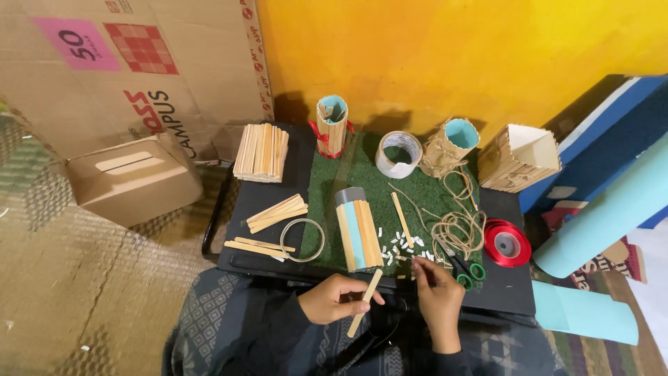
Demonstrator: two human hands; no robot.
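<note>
My left hand (332, 298) grips a flat wooden craft stick (366, 302) at the near edge of the small black table (296, 150). My right hand (435, 292) is beside it, fingertips pinched near the stick's upper end; whether it holds anything small I cannot tell. Just beyond my hands lies a grey tube partly covered with wooden sticks and a light blue strip (357, 228), resting on a green turf mat (362, 181). Several small white paper bits (401, 247) are scattered to its right.
Loose sticks (276, 212), a stick stack (261, 152), a clear tape ring (302, 239), a tape roll (399, 154), twine (456, 226), green-handled scissors (467, 269), red ribbon spool (506, 243), three finished holders (332, 125) (451, 146) (518, 159). A cardboard box (133, 179) sits left; light blue paper rolls (605, 209) right.
</note>
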